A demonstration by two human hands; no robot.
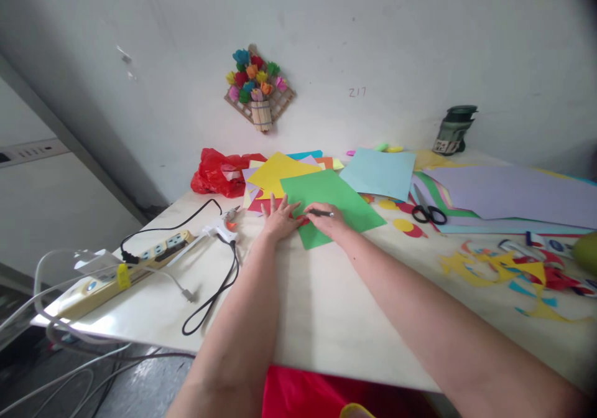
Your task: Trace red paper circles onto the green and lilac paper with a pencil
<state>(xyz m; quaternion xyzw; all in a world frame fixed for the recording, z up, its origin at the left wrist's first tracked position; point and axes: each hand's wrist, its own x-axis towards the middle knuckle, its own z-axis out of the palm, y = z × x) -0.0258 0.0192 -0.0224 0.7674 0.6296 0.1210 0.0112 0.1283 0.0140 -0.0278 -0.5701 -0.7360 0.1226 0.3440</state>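
A green sheet of paper (331, 197) lies at an angle in the middle of the table. My right hand (326, 219) is closed round a black pen (321, 213), with its tip over the sheet's left edge. Pressed down at that same edge, my left hand (280, 219) has its fingers spread. A small red piece (302, 220) shows between my two hands, partly hidden by the fingers. Behind my left hand lie a yellow sheet (280, 172) and part of a red sheet (255, 205).
Left are a glue gun (222, 228), a power strip (153, 253) and loose cables. Scissors (428, 214), a light blue sheet (380, 172), purple sheets (513, 194) and yellow scraps (494, 269) lie right. A red plastic bag (219, 172) and a bottle (454, 132) stand near the wall.
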